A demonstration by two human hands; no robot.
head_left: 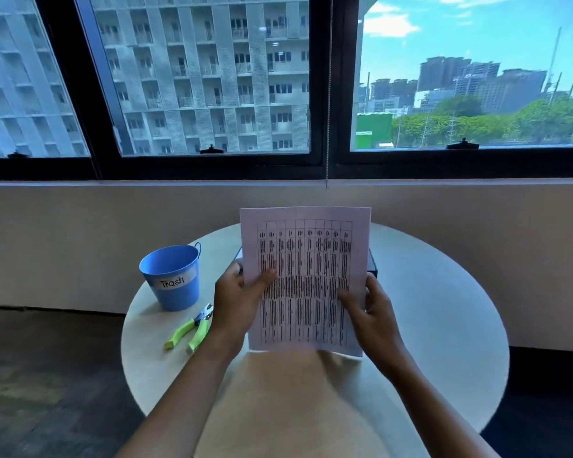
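A printed paper sheet point(305, 252) with a table of dark columns is held upright above the round table. My left hand point(235, 299) grips its left edge, thumb across the front. My right hand point(369, 312) pinches its right edge lower down, thumb on the print. The sheet may be more than one page; I cannot tell. Behind the paper a dark box point(372, 262) shows only at its right edge.
A blue bucket point(171, 276) labelled "Trash" stands at the left of the round pale table point(444, 309). Green-handled pliers-like staple remover point(192, 327) lies in front of it. A low wall and windows rise behind the table. Dark floor lies on both sides.
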